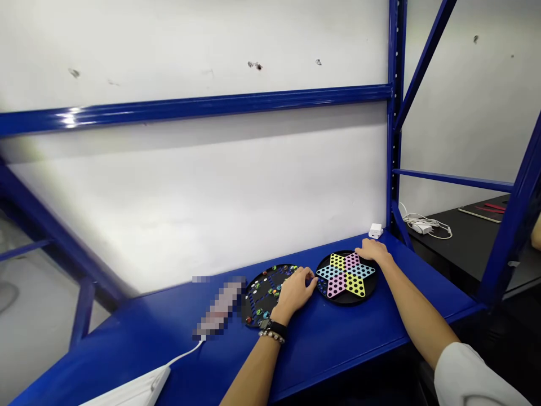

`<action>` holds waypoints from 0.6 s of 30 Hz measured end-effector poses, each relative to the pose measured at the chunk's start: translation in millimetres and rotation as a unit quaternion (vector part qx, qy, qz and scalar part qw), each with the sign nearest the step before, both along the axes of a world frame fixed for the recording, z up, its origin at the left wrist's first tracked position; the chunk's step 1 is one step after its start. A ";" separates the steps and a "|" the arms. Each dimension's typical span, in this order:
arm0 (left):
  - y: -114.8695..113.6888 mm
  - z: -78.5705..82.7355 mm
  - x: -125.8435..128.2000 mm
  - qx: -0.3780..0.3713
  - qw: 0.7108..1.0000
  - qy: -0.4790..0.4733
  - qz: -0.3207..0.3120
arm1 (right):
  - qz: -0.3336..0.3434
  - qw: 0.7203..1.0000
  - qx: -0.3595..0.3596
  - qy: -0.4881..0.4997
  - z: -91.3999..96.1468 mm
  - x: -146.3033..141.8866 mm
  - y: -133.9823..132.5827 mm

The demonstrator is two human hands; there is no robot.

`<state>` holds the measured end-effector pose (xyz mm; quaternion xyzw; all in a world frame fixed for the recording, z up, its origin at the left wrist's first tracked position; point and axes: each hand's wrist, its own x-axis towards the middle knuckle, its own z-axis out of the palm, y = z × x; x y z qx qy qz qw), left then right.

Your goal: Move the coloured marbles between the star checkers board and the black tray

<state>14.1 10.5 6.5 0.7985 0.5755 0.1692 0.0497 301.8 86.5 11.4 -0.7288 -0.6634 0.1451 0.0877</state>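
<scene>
Two round black game boards lie on a blue shelf top (338, 338). The right board (345, 276) has a star of yellow, pink and light-blue fields with holes. The left board (264, 293) holds several coloured marbles. My left hand (296, 288) rests with curled fingers on the right part of the marble board, reaching toward the gap between the boards; a watch and bead bracelet are on the wrist. My right hand (374, 251) lies on the far right rim of the star board, fingers bent over the edge.
A blurred-out object (220, 307) lies left of the marble board. A white cable and plug strip (139, 389) sit at the front left. A small white charger (375, 230) stands by the blue upright. A dark table (465, 242) with cables is at the right.
</scene>
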 end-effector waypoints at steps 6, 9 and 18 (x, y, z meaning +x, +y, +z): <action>-2.8 2.3 6.3 -0.007 1.000 -0.018 0.004 | 0.150 0.985 0.062 0.059 -4.2 -29.5 -6.1; -3.5 2.4 9.1 -0.012 1.000 0.002 0.016 | 0.167 0.984 0.054 0.045 -3.1 -37.2 -9.6; -3.7 -3.1 15.0 0.002 0.994 0.100 0.033 | 0.117 0.993 0.017 0.018 -1.6 -35.7 -12.4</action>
